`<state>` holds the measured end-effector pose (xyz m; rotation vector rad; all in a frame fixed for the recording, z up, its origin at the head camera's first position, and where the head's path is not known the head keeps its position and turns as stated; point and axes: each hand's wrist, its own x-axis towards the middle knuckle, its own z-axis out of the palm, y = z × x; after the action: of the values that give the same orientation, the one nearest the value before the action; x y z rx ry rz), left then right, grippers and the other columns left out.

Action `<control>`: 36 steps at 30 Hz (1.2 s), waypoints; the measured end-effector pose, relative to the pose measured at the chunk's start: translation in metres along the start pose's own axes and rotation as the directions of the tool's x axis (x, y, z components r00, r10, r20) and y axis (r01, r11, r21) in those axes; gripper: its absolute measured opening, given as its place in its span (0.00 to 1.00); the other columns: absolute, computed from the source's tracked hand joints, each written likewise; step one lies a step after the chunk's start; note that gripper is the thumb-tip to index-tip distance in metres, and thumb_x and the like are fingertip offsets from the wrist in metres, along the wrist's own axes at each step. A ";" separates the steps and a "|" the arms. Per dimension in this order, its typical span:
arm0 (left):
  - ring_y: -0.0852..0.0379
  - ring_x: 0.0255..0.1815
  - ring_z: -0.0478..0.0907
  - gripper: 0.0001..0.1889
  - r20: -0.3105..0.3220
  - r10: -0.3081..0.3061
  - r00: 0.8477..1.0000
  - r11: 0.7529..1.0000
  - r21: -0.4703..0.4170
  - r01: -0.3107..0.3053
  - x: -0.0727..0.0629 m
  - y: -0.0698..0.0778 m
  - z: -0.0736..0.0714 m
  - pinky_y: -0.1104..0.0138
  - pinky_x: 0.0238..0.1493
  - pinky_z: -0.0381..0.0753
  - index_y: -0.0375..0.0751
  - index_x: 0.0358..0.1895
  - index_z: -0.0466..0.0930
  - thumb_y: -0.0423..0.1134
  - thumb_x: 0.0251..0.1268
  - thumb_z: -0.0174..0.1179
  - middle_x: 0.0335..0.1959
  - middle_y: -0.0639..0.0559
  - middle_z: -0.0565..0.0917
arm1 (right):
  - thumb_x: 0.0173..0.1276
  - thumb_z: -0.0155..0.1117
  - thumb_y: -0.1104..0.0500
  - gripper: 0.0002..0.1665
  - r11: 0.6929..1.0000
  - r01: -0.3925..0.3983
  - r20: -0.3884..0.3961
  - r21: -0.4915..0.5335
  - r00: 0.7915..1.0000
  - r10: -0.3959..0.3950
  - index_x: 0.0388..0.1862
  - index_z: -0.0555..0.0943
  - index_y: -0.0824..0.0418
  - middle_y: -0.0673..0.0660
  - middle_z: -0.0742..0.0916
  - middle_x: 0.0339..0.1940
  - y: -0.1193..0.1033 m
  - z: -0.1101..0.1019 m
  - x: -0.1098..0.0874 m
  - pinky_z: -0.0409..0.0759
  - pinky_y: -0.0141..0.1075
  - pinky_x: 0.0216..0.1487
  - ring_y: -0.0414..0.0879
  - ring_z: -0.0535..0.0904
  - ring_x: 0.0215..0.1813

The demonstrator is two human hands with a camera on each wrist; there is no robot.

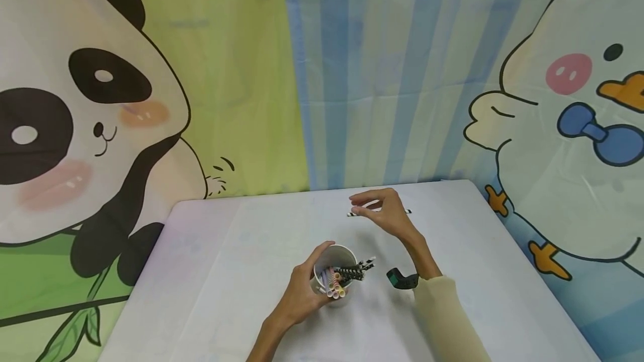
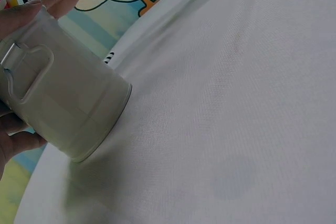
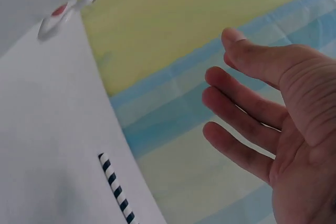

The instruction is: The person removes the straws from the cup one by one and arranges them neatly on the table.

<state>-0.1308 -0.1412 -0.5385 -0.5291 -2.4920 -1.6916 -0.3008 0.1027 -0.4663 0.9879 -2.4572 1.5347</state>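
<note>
A pale, translucent cup [image 2: 79, 87] with a side handle stands tilted in my left hand [image 1: 297, 295], whose thumb and fingers grip it around the sides. Out of its mouth stick several paper straws, some pastel-coloured [image 1: 334, 284] and some black-and-white [image 1: 354, 271]. Farther back on the table lies a single black-and-white striped straw [image 3: 116, 187]. My right hand [image 1: 384, 214] hovers over that straw, partly hiding it in the head view. In the right wrist view the right hand's fingers [image 3: 241, 106] are loosely bent, apart from the thumb, and hold nothing.
A white-covered table [image 1: 221, 272] carries these things. Behind it hang a green curtain with a panda [image 1: 166, 122] and a blue striped cloth with a white bird [image 1: 558, 183]. A black device [image 1: 402, 279] is on my right wrist.
</note>
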 end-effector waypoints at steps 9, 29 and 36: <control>0.37 0.66 0.85 0.53 -0.013 0.013 1.000 1.000 0.007 -0.013 -0.001 0.000 0.001 0.45 0.70 0.84 0.67 0.84 0.62 0.46 0.57 0.82 0.68 0.43 0.85 | 0.72 0.78 0.60 0.15 0.985 -0.015 0.072 0.171 0.997 0.002 0.57 0.93 0.54 0.58 0.96 0.49 -0.015 -0.004 -0.011 0.92 0.42 0.53 0.48 0.94 0.50; 0.35 0.66 0.84 0.52 -0.005 0.025 1.000 1.000 0.010 -0.025 -0.001 -0.001 0.000 0.42 0.70 0.84 0.59 0.85 0.62 0.44 0.58 0.81 0.68 0.38 0.85 | 0.69 0.75 0.71 0.13 0.923 0.061 0.304 0.380 0.934 -0.187 0.51 0.93 0.66 0.65 0.95 0.47 -0.051 -0.003 -0.029 0.93 0.46 0.53 0.52 0.96 0.47; 0.36 0.67 0.84 0.51 -0.006 0.031 0.999 0.999 -0.015 -0.031 0.000 -0.001 0.000 0.41 0.70 0.83 0.62 0.85 0.63 0.44 0.58 0.82 0.70 0.40 0.84 | 0.65 0.77 0.72 0.15 0.916 0.129 0.362 0.381 0.890 -0.276 0.51 0.94 0.65 0.62 0.96 0.47 -0.065 -0.003 -0.031 0.92 0.50 0.52 0.52 0.94 0.48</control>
<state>-0.1312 -0.1414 -0.5388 -0.5606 -2.4560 -1.6992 -0.2408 0.1010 -0.4263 1.7362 -2.2455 1.8857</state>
